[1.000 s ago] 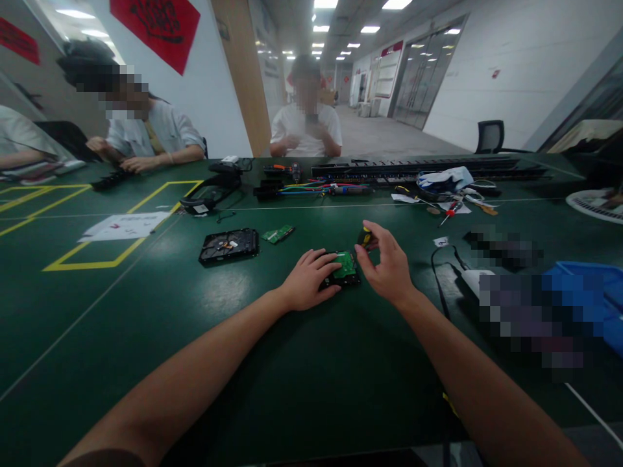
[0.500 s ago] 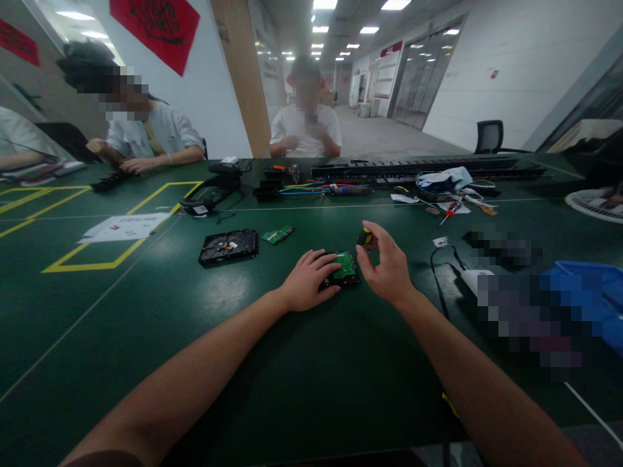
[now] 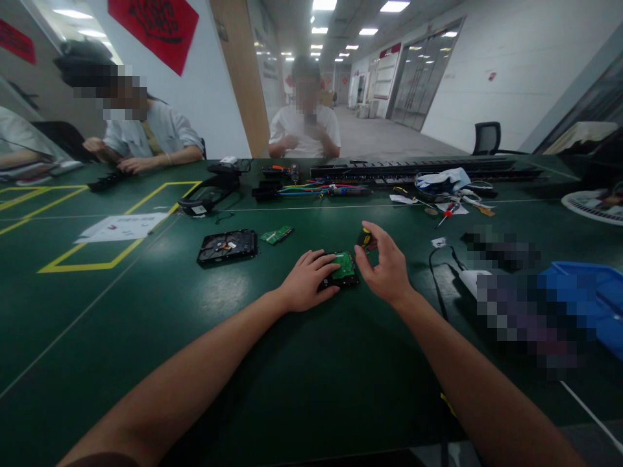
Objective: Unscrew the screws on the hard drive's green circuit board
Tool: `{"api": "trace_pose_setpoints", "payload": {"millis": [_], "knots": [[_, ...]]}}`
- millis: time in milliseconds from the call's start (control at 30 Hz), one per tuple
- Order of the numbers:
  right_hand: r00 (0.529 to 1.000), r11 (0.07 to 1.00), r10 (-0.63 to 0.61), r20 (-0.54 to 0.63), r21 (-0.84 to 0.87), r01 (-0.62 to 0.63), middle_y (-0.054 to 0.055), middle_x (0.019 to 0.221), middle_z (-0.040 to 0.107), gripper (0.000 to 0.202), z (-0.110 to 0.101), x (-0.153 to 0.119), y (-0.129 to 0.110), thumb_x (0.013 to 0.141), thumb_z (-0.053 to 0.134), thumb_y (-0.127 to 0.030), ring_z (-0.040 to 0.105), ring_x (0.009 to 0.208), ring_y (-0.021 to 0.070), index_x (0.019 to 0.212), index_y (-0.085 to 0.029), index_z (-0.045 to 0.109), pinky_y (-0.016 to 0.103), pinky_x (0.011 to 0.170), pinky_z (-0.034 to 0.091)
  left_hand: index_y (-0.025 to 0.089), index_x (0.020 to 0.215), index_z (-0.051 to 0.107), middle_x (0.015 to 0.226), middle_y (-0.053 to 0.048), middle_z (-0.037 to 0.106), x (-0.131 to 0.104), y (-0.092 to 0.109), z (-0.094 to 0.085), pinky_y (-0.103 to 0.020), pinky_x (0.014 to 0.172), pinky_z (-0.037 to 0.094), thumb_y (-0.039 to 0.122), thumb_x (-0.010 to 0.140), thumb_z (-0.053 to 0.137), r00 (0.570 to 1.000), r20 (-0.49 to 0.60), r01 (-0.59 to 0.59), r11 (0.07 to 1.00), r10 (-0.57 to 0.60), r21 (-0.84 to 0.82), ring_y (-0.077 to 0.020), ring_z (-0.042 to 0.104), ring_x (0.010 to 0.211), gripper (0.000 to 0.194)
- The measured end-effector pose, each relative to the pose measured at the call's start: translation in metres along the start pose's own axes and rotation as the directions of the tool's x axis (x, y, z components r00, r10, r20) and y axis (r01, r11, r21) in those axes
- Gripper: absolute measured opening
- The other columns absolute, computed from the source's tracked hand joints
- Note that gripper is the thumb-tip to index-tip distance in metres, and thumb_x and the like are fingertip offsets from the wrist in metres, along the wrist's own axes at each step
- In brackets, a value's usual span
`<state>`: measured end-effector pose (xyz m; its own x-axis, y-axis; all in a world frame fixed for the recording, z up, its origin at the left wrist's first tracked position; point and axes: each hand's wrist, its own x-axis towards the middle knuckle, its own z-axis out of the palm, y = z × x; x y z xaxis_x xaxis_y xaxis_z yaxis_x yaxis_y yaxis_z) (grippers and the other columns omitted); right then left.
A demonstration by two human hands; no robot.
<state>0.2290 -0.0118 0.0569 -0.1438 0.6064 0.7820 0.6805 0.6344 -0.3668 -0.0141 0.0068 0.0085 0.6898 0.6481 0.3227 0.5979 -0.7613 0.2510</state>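
A hard drive (image 3: 346, 267) lies on the green tabletop with its green circuit board facing up. Across its left part rests my left hand (image 3: 311, 280), fingers over the board and thumb along the near edge, gripping it. My right hand (image 3: 386, 263) pinches the black-and-yellow handle of a screwdriver (image 3: 364, 237) at the drive's right end; its tip is too small to make out. Left of my hands sits a second hard drive (image 3: 228, 247), black and without a board on top. Beside that one lies a loose green circuit board (image 3: 277, 235).
Cables (image 3: 311, 190), a power drill (image 3: 287, 171) and long black strips (image 3: 413, 169) line the far side. A red screwdriver (image 3: 450, 210) lies back right, a blue bin (image 3: 584, 292) at right. White paper (image 3: 121, 227) lies left. Two people sit across the table, another at far left.
The view has shifted very slightly. Both hands, the hard drive and the screwdriver keep nearly the same positions.
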Motion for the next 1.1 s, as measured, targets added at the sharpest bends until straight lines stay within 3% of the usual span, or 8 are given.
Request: {"api": "trace_pose_setpoints", "payload": {"millis": [700,933,1100], "knots": [[1.000,1.000,0.002,0.001,-0.002,-0.002,0.011,0.139,0.068,0.060,-0.0006,0.0009,-0.0031,0.100,0.060,-0.024,0.072,0.104,0.0267,0.158,-0.031,0.044,0.049,0.095,0.063,0.027,0.151,0.054,0.164,-0.009,0.050,-0.0001,-0.0007,0.0011,-0.065,0.129,0.028,0.053,0.100,0.065,1.000,0.007,0.001,1.000,-0.001,0.009,-0.0385,0.037,0.157,0.058],[1.000,1.000,-0.008,-0.007,0.004,0.008,0.009,0.132,0.071,0.059,-0.0008,0.0016,-0.0001,0.100,0.064,-0.025,0.073,0.101,0.0255,0.156,-0.033,0.047,0.048,0.094,0.063,0.027,0.151,0.055,0.163,-0.009,0.050,-0.0001,0.0000,-0.0004,-0.066,0.129,0.028,0.052,0.100,0.065,1.000,-0.002,-0.002,1.000,0.002,-0.004,-0.0386,0.037,0.157,0.058],[1.000,1.000,0.002,-0.006,0.008,-0.002,0.010,0.139,0.068,0.060,-0.0006,0.0006,0.0019,0.099,0.063,-0.025,0.073,0.104,0.0263,0.157,-0.032,0.047,0.048,0.096,0.063,0.026,0.150,0.056,0.163,-0.010,0.050,-0.0001,-0.0001,-0.0004,-0.066,0.129,0.027,0.052,0.099,0.065,1.000,-0.001,-0.005,1.000,0.005,-0.009,-0.0391,0.037,0.156,0.058]]}}
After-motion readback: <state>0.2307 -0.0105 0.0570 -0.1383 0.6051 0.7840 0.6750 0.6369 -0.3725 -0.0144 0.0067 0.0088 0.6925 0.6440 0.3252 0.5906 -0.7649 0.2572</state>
